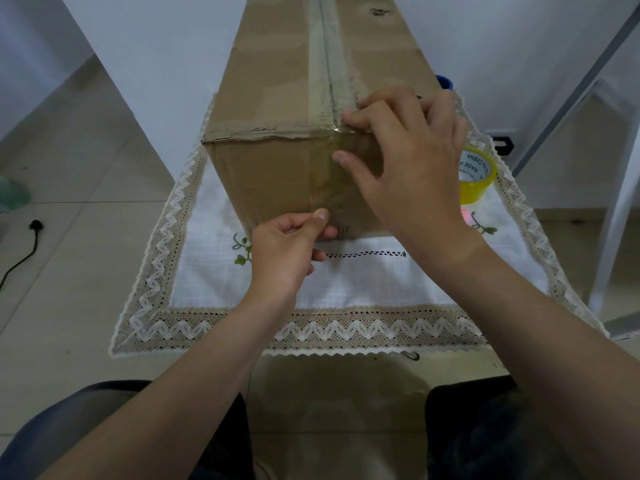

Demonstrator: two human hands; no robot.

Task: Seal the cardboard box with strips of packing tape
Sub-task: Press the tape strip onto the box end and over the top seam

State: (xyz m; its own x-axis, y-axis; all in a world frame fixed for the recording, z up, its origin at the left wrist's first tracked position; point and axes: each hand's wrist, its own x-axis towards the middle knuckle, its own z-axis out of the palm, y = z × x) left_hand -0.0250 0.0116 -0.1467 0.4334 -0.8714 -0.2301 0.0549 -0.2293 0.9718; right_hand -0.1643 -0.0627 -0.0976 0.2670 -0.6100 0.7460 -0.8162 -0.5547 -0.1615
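Head view: the cardboard box point(277, 174) stands on a lace-edged tablecloth point(242, 320), straight ahead of the person, with its long axis running away from them. A strip of packing tape point(323, 64) follows the top seam along that axis. It folds over the near edge and runs straight down the near end face.

The right hand point(408, 161) lies open across that fold, fingers spread on the top and thumb on the face, pressing. The left hand point(287, 251) is lower and nearer the strip's bottom end. Its fingers are curled and its thumb point(321, 215) presses there; I cannot tell whether it pinches a loose end.

Smoothing the end down likely falls to the left hand. The yellow tape roll point(479, 174) sits just right of the box, closer to the right hand.
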